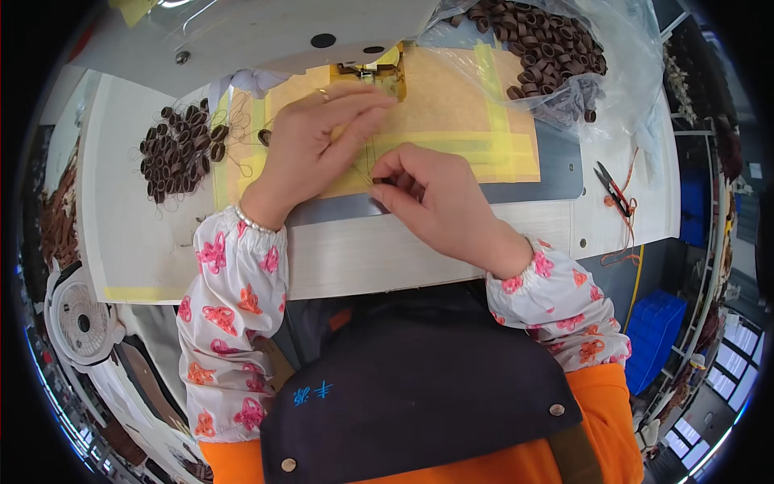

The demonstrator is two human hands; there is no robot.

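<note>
Head view: the left hand (310, 145) lies flat on the tan paper sheet taped down with yellow tape (451, 105), fingers stretched toward the needle of the white sewing machine (266, 32), grasping nothing; the right hand (431, 198) pinches a small dark brown loop (385, 182) between thumb and forefinger, just beside the left hand, on the sheet's near edge; a pile of dark brown loops (177, 149) sits left; a clear plastic bag of loops (548, 40) sits upper right; red-handled snips (613, 189) lie well apart right.
</note>
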